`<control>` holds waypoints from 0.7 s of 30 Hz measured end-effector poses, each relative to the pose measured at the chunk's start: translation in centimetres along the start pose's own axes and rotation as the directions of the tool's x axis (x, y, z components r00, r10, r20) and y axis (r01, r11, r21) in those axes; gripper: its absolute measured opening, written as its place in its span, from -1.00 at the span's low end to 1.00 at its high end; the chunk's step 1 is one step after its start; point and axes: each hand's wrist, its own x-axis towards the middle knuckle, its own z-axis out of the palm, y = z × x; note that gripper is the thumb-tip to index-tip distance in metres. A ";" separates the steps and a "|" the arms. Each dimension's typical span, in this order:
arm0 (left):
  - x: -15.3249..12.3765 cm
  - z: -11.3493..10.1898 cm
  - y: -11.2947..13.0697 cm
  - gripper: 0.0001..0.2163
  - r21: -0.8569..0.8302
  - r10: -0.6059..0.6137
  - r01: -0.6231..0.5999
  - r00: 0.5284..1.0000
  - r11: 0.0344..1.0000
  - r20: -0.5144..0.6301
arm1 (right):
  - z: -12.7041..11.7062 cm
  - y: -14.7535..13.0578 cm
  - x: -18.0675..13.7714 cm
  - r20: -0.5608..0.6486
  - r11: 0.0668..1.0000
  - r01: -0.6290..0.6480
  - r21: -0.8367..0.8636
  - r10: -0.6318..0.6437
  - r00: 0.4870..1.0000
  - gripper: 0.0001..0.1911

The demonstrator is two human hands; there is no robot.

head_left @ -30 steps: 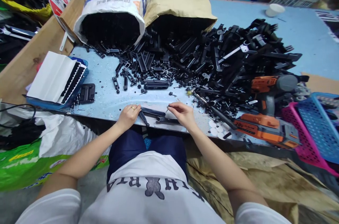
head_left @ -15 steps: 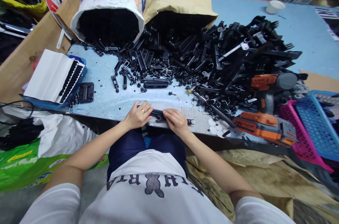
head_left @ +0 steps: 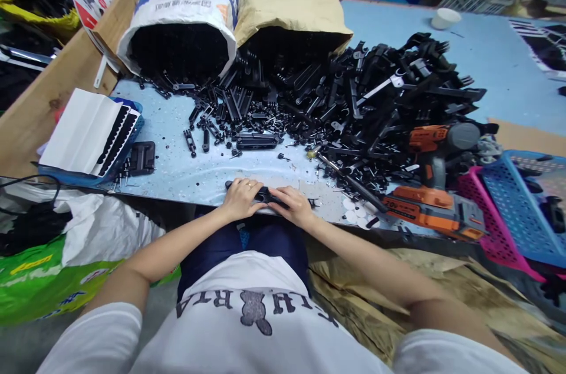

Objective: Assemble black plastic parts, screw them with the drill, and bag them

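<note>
My left hand (head_left: 241,199) and my right hand (head_left: 292,206) sit close together at the near edge of the blue table (head_left: 177,167). Both press down with curled fingers on a long black plastic part (head_left: 264,196) that lies flat between them. Its ends stick out past each hand. A ring shows on my left hand. Behind the hands spreads a big heap of black plastic parts (head_left: 354,102).
A white woven sack (head_left: 186,2) and a brown paper sack (head_left: 287,2) lie open at the back, both full of black parts. An orange cordless drill (head_left: 435,144) and a second orange tool (head_left: 424,212) lie right, next to pink and blue baskets (head_left: 517,203). White-and-black sheets (head_left: 91,132) rest left.
My right hand carried a small piece in from the right to the black part. Both hands then closed in together and now press on that part at the table's edge.
</note>
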 end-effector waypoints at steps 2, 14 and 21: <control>-0.1 -0.1 -0.1 -0.51 -0.015 0.001 -0.002 1.000 1.000 -0.016 | -0.6 1.0 0.5 0.102 0.991 0.118 0.070 -0.125 0.987 -0.60; 0.4 -4.5 0.2 -0.51 0.035 0.195 -0.191 0.965 0.981 -0.178 | -6.6 -0.7 2.4 0.050 0.991 0.077 0.113 -0.083 0.995 -0.46; -1.9 -8.4 7.6 -0.49 -0.667 0.095 -0.348 0.918 0.658 -0.385 | -8.8 -7.9 2.2 0.055 0.512 -0.050 0.858 0.005 0.998 -0.52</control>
